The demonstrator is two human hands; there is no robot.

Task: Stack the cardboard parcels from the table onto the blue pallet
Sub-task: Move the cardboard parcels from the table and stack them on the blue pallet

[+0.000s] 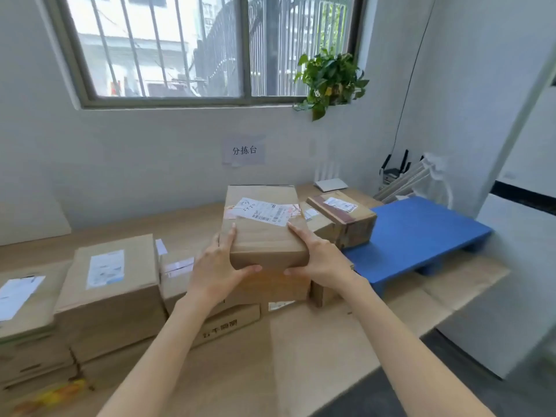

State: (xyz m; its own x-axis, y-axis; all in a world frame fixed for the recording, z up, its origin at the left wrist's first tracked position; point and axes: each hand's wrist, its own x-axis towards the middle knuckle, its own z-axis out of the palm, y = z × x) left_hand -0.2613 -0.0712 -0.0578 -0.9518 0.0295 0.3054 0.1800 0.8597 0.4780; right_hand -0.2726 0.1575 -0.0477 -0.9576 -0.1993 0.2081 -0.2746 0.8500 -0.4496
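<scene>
Now: the held parcel (264,236), a plain oblong cardboard carton, is raised above the cluster of parcels on the table (316,356), not yet over the blue pallet (421,233), which lies to your right. Your left hand (216,266) grips its near left corner and your right hand (319,257) the near right one, fingers along the sides, thumbs across the near face. Judged stiff and dry, faces flat, no sag; probably light to moderate in weight. A two-sided hold near the bottom edges looks safest, since the cardboard may slide under a top-only pinch. The shipping label (264,212) on top carries a barcode and handwritten marks, too blurred to read. A brown-taped box (346,221) sits at the pallet's left end; whether on it or just beside it, cannot tell. A large labelled box (111,293) stands left. The wall sign (244,150) reads 分拣台.
</scene>
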